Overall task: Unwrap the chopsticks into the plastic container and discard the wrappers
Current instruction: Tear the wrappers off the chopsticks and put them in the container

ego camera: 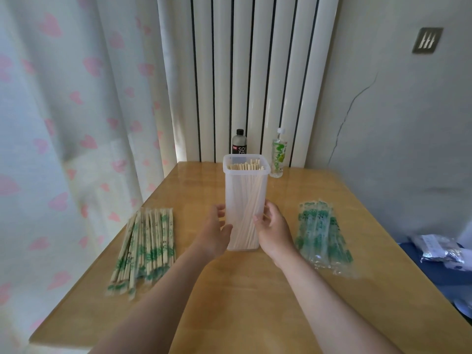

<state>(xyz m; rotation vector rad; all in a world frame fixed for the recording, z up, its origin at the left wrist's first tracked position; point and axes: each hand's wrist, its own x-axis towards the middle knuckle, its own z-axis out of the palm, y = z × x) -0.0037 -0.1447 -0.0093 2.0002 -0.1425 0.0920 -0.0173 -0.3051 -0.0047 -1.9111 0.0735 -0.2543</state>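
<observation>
Left hand (217,227) and right hand (274,227) both curl round the lower sides of the container (246,180), mid-frame and part filled with chopsticks (245,166). Wrapped pairs (145,246) wait lower left (spent wrappers (323,236) lie right), so I judge the next move is to let go and pick one.

Black bottle (239,144) label reads "SODA" — script on green bottle (278,157) illegible.
</observation>
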